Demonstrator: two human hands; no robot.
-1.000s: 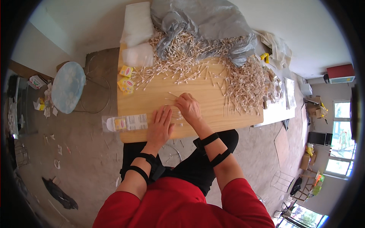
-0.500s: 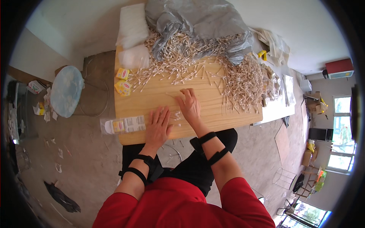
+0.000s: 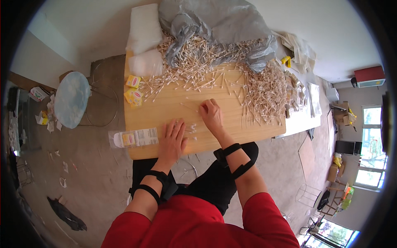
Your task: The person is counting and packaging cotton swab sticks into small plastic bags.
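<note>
My left hand (image 3: 172, 136) lies flat with fingers stretched over one end of a small bundle of cotton swabs (image 3: 190, 128) near the table's front edge. Beside its fingertips, to the left, is a clear flat pack (image 3: 136, 137) with a white and yellow label. My right hand (image 3: 212, 115) has its fingers curled closed, a little above the tabletop's middle. A single cotton swab (image 3: 189, 107) lies slanted on the wood, one end reaching its fingertips; whether they grip it is hidden.
Loose cotton swabs (image 3: 264, 91) are heaped at the back and right of the wooden table (image 3: 165, 111), partly under a grey plastic bag (image 3: 231, 20). Yellow cards (image 3: 133, 95) and white sheets (image 3: 144, 29) lie at the left. A round stool (image 3: 72, 99) stands left of the table.
My right hand has moved slightly right and toward me, and its fingers have gone from spread to curled closed. My left hand has stayed almost in place over the bundle.
</note>
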